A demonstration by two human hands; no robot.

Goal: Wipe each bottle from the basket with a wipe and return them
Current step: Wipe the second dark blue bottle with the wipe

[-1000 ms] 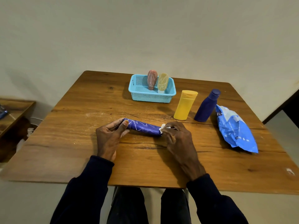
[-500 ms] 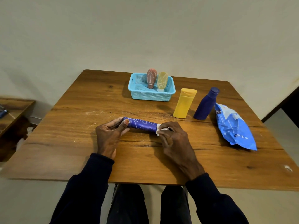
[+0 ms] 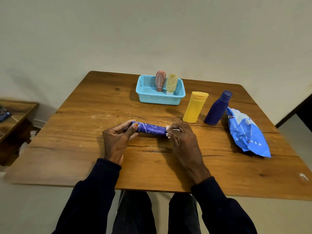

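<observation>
A purple bottle with white line pattern (image 3: 151,129) lies sideways over the middle of the wooden table (image 3: 84,149). My left hand (image 3: 116,141) grips its left end, thumb on top. My right hand (image 3: 183,141) holds a white wipe (image 3: 168,131) wrapped around the bottle's right end. A light blue basket (image 3: 148,97) at the back holds a pink bottle (image 3: 160,80) and a pale yellow bottle (image 3: 171,83), both upright. Right of the basket a yellow bottle (image 3: 195,107) and a dark blue bottle (image 3: 217,108) stand on the table.
A blue wipes pack (image 3: 247,134) lies at the right side of the table. A lower wooden side table (image 3: 15,115) stands to the left. A plain wall rises behind the table.
My right hand with the wipe slid left along the purple bottle, then back toward its right end. The left hand kept its grip.
</observation>
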